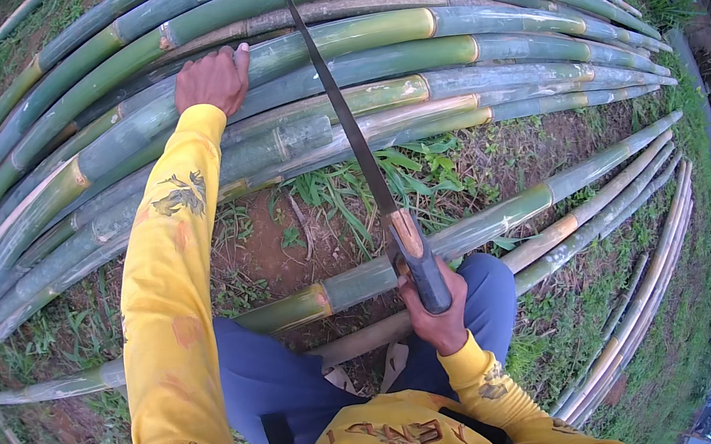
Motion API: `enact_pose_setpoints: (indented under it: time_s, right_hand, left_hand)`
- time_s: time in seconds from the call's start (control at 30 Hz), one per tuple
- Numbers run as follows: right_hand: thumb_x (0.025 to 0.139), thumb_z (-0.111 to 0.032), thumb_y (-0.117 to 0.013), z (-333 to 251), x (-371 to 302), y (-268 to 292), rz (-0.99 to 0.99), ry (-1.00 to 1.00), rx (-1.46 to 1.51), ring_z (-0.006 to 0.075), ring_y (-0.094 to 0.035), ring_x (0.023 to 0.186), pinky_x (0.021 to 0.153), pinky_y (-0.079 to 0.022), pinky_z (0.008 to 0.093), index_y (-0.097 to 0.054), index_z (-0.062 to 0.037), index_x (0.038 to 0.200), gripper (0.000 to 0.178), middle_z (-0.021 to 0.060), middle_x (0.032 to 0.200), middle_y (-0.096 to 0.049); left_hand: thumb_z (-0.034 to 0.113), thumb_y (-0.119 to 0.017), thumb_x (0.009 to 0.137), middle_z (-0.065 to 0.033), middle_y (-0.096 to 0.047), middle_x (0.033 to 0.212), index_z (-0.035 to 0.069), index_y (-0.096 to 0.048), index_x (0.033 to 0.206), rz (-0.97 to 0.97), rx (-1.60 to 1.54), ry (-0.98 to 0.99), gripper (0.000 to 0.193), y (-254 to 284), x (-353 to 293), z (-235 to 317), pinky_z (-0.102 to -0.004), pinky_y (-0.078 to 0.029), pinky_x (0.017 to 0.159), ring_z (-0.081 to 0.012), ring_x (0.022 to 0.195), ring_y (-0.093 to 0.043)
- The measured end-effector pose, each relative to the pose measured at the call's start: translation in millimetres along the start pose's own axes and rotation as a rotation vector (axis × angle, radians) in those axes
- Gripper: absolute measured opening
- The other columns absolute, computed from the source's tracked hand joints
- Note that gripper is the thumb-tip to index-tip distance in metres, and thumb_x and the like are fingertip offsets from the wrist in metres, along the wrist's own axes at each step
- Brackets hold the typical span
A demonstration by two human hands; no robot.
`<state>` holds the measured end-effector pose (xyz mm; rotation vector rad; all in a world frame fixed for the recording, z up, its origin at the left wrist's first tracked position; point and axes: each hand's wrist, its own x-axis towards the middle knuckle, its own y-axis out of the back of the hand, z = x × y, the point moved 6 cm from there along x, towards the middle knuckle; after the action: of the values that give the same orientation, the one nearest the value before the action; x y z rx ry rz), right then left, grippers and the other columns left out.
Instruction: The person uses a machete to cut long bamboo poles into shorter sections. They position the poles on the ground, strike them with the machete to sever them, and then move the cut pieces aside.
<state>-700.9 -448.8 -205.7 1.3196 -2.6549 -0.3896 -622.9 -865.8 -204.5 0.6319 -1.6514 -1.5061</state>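
My left hand (212, 84) is closed over a thick green bamboo pole (379, 30) in the pile, its thumb side toward the saw. In my right hand (443, 311) is a handsaw (348, 123), gripped by its dark handle with a worn, wood-coloured patch near the blade. The long, narrow, dark blade points away from me and slants slightly left. It passes over several poles, including the one under my left hand, and its tip reaches the farther poles. Whether the teeth touch any pole I cannot tell.
Several bamboo poles lie side by side across the far ground. Nearer, another green pole (366, 283) crosses in front of my knees, with thinner poles (557, 234) beside it. More pale thin poles (628, 336) lie at the right. Grass (405, 177) and bare soil show between them.
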Motion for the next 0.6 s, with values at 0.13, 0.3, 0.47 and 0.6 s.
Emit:
enact_pose_setpoints:
  time_s: [0.13, 0.3, 0.47, 0.6]
  right_hand:
    - [0.083, 0.001, -0.068, -9.8, 38.6, -4.5, -0.014, -0.029, 0.086, 0.0115, -0.061, 0.067, 0.066, -0.050, 0.0273, -0.066, 0.0013, 0.101, 0.019, 0.0059, 0.077, -0.065]
    - [0.084, 0.002, -0.067, 0.7, 77.8, -25.9, -0.005, 0.074, 0.137, 0.0113, -0.055, 0.064, 0.062, -0.047, 0.0286, -0.063, 0.0010, 0.097, 0.014, 0.0068, 0.075, -0.061]
    - [0.085, 0.000, -0.070, -3.5, 81.1, -29.4, -0.088, 0.017, 0.144, 0.0150, -0.057, 0.064, 0.064, -0.049, 0.0311, -0.061, -0.0007, 0.095, 0.014, 0.0107, 0.075, -0.059]
    - [0.086, -0.002, -0.071, -12.6, 82.0, -18.7, -0.207, -0.107, 0.060, 0.0290, -0.062, 0.067, 0.067, -0.051, 0.0363, -0.060, -0.0008, 0.100, 0.018, 0.0143, 0.080, -0.063]
  left_hand:
    - [0.046, -0.033, 0.108, -0.0193, -0.074, 0.086, 0.008, -0.070, 0.097, 0.027, 0.012, 0.024, 0.055, -4.5, 4.1, -3.3, -0.0472, -0.054, 0.086, -0.0387, 0.084, -0.072]
    - [0.052, -0.030, 0.108, -0.0188, -0.075, 0.098, 0.010, -0.069, 0.112, -0.066, 0.038, -0.019, 0.058, -9.1, 8.0, 7.9, -0.0522, -0.055, 0.084, -0.0430, 0.089, -0.070]
    - [0.063, -0.042, 0.100, -0.0186, -0.070, 0.116, 0.010, -0.062, 0.126, -0.152, 0.086, -0.019, 0.062, -10.2, 3.3, -3.2, -0.0499, -0.050, 0.095, -0.0404, 0.104, -0.067]
    - [0.069, -0.065, 0.082, -0.0232, -0.062, 0.126, 0.001, -0.058, 0.128, -0.129, -0.044, -0.109, 0.082, 2.7, -2.0, 0.8, -0.0477, -0.044, 0.104, -0.0400, 0.120, -0.057]
